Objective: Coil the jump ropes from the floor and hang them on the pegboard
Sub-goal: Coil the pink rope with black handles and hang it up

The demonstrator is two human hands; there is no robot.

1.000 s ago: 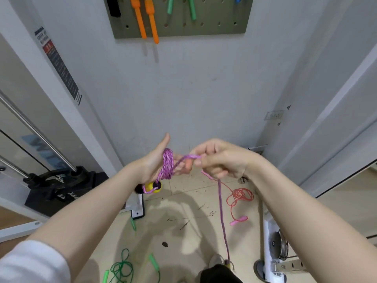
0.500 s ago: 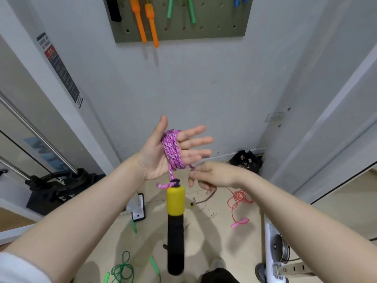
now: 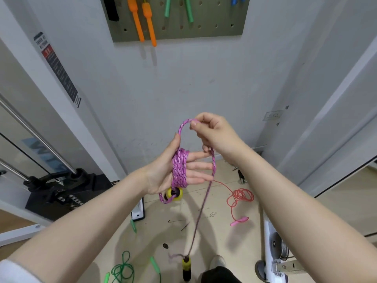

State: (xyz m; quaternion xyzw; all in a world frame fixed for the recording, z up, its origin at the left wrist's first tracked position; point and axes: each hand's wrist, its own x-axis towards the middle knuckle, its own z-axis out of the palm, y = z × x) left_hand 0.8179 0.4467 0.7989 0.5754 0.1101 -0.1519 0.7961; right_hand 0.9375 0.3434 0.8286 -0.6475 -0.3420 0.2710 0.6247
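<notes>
Around the left hand (image 3: 163,172) coils purple rope (image 3: 179,170); right hand (image 3: 212,131) pinches it.

The pegboard (image 3: 214,31) runs off the top edge — its pegs unseen; the purple rope (image 3: 179,170) hides the left hand (image 3: 173,170) fingers' bases, its dangling stretch blurred.
</notes>
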